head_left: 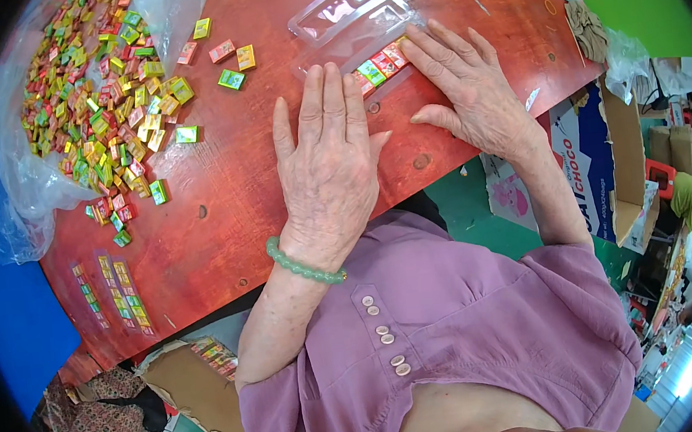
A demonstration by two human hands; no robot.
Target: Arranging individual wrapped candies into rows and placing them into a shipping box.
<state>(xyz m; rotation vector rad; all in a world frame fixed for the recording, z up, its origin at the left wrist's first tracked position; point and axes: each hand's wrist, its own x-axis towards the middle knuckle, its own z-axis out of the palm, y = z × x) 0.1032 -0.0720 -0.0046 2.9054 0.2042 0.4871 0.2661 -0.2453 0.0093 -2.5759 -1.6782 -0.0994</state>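
A short row of small coloured candy-like boxes [383, 62], red, green and yellow, lies in a clear plastic tray between my hands. My left hand [324, 156] is open, its fingers stretched flat over the tray's left end and hiding it. A green bead bracelet [301, 268] circles that wrist. At the right end of the row, my right hand [467, 94] is open too, fingertips resting by the last boxes and thumb spread out. Two empty clear plastic trays [348, 6] lie just beyond. Whether either hand presses on the boxes I cannot tell.
A large heap of small boxes [105, 97] spills from a clear plastic bag [11, 196] at left on the red table [219, 178]. Several loose boxes [231, 79] lie nearer. Filled strips [122, 293] rest at the front left. Cardboard boxes [625, 159] stand at right; another person [97, 427] is lower left.
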